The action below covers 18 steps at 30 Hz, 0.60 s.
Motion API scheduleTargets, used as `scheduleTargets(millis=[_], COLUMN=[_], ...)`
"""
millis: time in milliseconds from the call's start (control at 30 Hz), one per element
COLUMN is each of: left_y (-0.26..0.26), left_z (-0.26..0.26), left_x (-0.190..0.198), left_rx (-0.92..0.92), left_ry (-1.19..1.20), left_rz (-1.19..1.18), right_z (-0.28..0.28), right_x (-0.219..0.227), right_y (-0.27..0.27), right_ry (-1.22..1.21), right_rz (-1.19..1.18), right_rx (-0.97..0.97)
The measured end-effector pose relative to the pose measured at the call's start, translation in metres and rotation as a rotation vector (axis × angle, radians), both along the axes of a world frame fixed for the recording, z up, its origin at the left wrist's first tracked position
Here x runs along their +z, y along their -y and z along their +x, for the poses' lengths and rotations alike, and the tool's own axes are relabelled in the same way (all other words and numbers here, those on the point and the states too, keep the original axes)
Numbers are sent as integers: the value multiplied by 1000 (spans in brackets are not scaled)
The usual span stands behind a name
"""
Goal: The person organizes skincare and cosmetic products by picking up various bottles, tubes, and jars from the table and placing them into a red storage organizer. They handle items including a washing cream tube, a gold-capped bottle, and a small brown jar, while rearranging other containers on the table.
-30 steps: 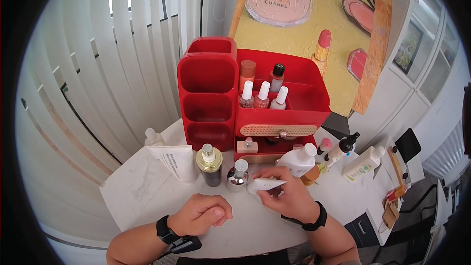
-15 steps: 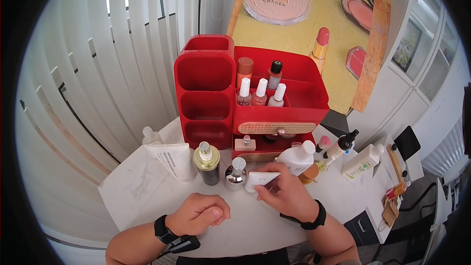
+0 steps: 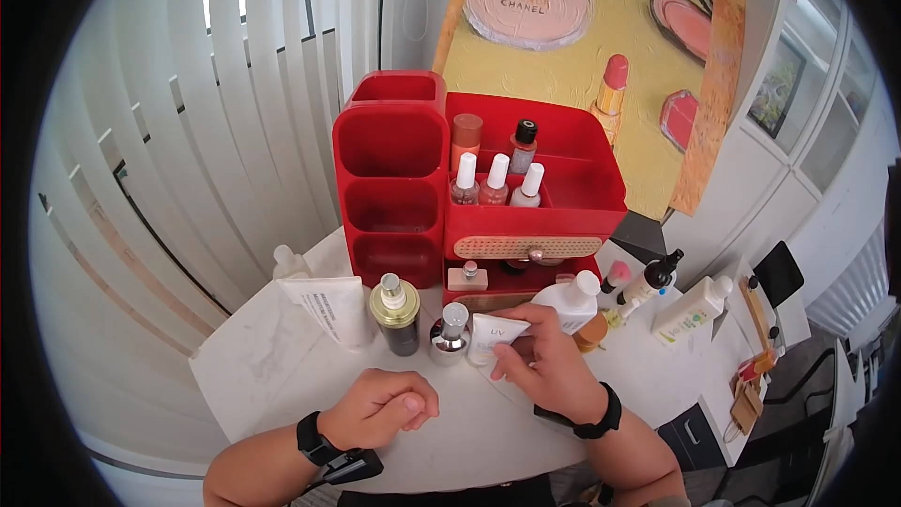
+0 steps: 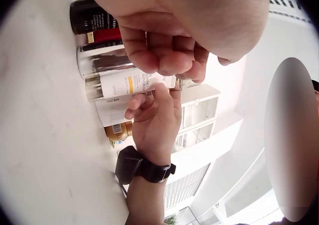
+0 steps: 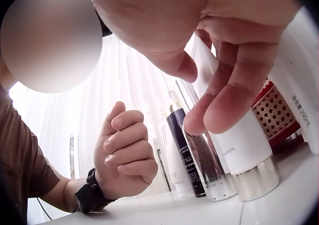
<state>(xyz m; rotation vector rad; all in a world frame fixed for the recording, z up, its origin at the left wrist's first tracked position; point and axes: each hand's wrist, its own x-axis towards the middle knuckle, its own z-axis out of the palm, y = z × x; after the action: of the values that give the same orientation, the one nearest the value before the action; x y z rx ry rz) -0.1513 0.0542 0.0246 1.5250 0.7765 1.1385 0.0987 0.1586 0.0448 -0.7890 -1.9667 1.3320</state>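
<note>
A white tube (image 3: 490, 336) marked UV stands cap-down on the table, beside a silver bottle (image 3: 450, 333). My right hand (image 3: 554, 371) has its thumb and fingers around the tube's upper part. The left wrist view shows that thumb against the tube (image 4: 117, 85); in the right wrist view the tube's gold cap (image 5: 256, 180) meets the tabletop. My left hand (image 3: 380, 408) is loosely curled above the front of the table, holding nothing. A dark bottle with a gold collar (image 3: 399, 319) and a large white tube (image 3: 338, 310) stand further left.
The red organizer (image 3: 535, 221) at the back holds several small bottles. Right of my right hand are a white pump bottle (image 3: 570, 300), an amber jar (image 3: 591, 330), a black-topped bottle (image 3: 648, 282) and another white bottle (image 3: 690, 314). Slatted blinds (image 3: 188, 178) hang at the left.
My right hand has brought the UV tube slightly left, closer to the silver bottle, and turned it from tilted to upright. My left hand has hardly moved.
</note>
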Motion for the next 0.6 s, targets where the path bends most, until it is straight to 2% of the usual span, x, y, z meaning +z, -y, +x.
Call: scheduleTargets(millis=[100, 300, 500, 600], left_y=[0, 0, 0, 1], left_z=[1, 0, 0, 0], left_x=[0, -1, -2, 0], left_rx=[-1, -1, -10, -6], left_ry=[-17, 2, 0, -4], left_rz=[-8, -3, -5, -5], right_z=[0, -2, 0, -1], right_x=[-5, -2, -8, -6], right_y=[-2, 1, -1, 1], right_ry=[-135, -224, -209, -201], right_rz=[121, 124, 204, 171], right_rx=[49, 41, 24, -4])
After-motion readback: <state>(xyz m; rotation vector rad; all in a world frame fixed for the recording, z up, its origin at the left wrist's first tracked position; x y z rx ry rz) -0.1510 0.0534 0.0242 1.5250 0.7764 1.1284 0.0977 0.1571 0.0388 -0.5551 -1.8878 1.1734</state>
